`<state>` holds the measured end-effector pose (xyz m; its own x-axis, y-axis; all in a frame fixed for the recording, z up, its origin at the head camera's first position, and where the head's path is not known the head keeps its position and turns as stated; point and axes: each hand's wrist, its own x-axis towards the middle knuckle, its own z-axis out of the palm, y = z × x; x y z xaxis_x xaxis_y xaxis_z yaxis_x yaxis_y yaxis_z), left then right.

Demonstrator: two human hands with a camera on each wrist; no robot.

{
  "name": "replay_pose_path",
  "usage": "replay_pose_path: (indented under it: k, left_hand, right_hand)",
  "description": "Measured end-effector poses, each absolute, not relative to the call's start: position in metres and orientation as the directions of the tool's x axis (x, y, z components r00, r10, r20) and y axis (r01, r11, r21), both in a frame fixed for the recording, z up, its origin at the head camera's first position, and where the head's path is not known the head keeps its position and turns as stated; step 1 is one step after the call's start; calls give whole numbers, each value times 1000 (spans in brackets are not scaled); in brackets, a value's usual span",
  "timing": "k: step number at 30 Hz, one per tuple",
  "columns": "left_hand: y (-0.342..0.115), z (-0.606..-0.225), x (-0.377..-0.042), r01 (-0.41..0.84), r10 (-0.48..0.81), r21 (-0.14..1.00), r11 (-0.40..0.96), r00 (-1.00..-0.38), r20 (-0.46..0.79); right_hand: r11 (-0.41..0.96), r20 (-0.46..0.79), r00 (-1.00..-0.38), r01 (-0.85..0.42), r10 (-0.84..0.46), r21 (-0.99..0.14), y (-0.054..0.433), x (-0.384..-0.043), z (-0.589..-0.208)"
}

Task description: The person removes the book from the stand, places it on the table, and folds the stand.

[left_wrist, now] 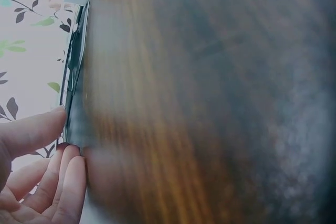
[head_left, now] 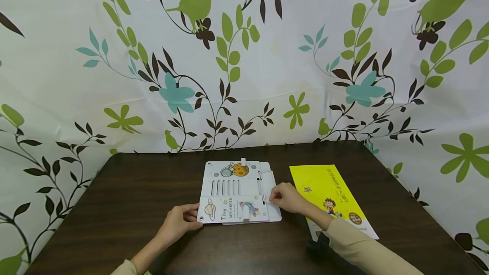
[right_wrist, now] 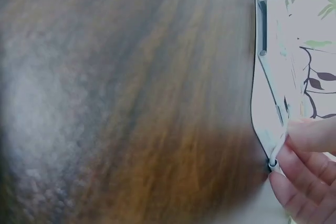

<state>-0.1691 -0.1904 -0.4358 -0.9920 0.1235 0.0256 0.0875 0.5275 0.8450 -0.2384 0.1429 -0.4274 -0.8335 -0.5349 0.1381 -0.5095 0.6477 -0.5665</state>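
A white folding book stand (head_left: pixel 225 188) printed with planets and "Tiny universe" lies on the dark table in the head view. At its lower left corner, my left hand (head_left: pixel 177 224) pinches the panel edge between thumb and fingers; the left wrist view shows the left thumb (left_wrist: pixel 37 132) on one face and curled fingers on the other. My right hand (head_left: pixel 288 197) is at the stand's right side. In the right wrist view, the right thumb and fingers (right_wrist: pixel 299 182) pinch a thin white wire support (right_wrist: pixel 280 142) hinged to the stand's back plate.
Right of the stand lies a yellow book (head_left: pixel 318 186) with a cartoon child on its cover, partly under the right forearm. A black object (head_left: pixel 318 247) sits below that forearm. Behind the wooden table (head_left: pixel 153 181) hangs a leaf-and-bird patterned cloth (head_left: pixel 267 75).
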Motion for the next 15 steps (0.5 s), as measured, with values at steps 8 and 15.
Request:
replay_pose_path:
  k: [8,15]
  left_hand:
    - [-191,-434,-168,92,128,842,532,-991,27]
    - [-191,-436,-169,97,142,848,521,-990,25]
  right_hand:
    - [657,114,-839,-495,-533,-569,141,-237,-424]
    - [571,167,-816,-518,-553,-637,120,-222,-418]
